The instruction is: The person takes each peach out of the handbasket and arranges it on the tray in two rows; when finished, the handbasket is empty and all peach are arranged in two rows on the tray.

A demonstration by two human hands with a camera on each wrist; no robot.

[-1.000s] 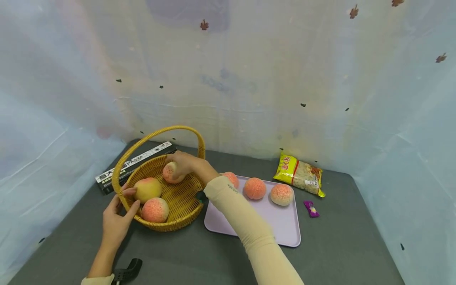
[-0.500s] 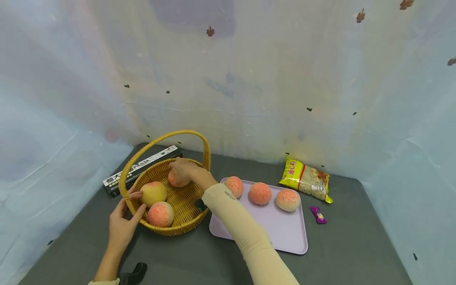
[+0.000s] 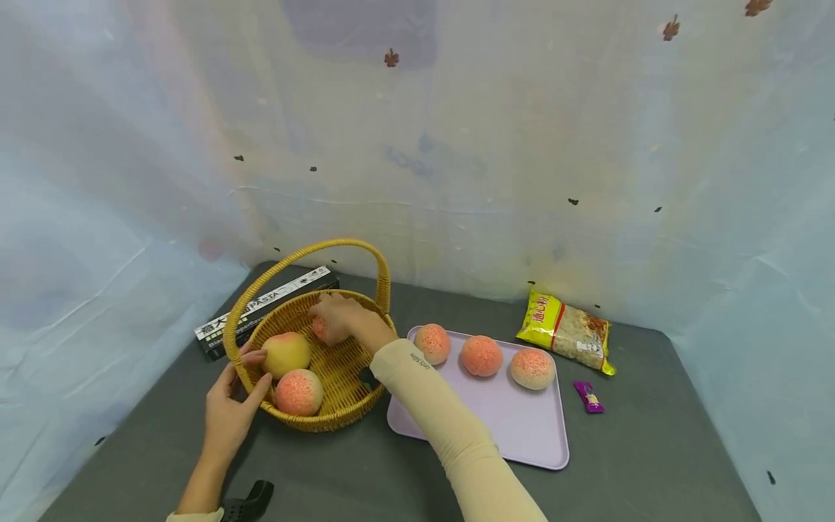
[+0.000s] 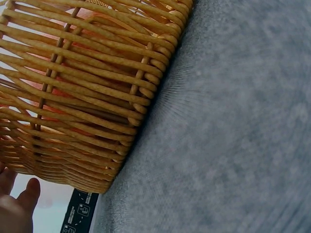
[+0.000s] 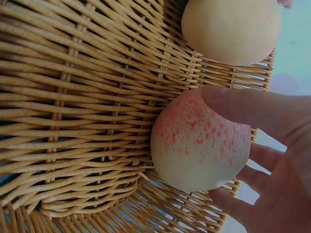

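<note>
In the head view my right hand (image 3: 336, 317) reaches into the back of a yellow wicker basket (image 3: 346, 415) and grips a peach (image 3: 320, 328). The right wrist view shows the thumb and fingers curled round this peach (image 5: 194, 145), which lies against the basket's woven wall. My left hand (image 3: 233, 406) holds the basket's left rim near the foot of the handle, thumb and fingers at either side. Beside it in the basket are a yellower peach (image 3: 287, 355) and a pink-speckled peach (image 3: 298, 392). The left wrist view catches part of the left hand (image 4: 17, 206) beside the weave.
A lilac tray (image 3: 509, 431) right of the basket bears three peaches (image 3: 481, 356) in a row. Behind the basket lies a black pasta box (image 3: 209, 339). A yellow pasta bag (image 3: 567, 330) and a small purple packet (image 3: 589, 397) lie right of the tray.
The head view has shifted, so everything sits farther right and slightly lower. My right hand has lowered the peach against the basket's back wall. The left hand stays on the rim.
</note>
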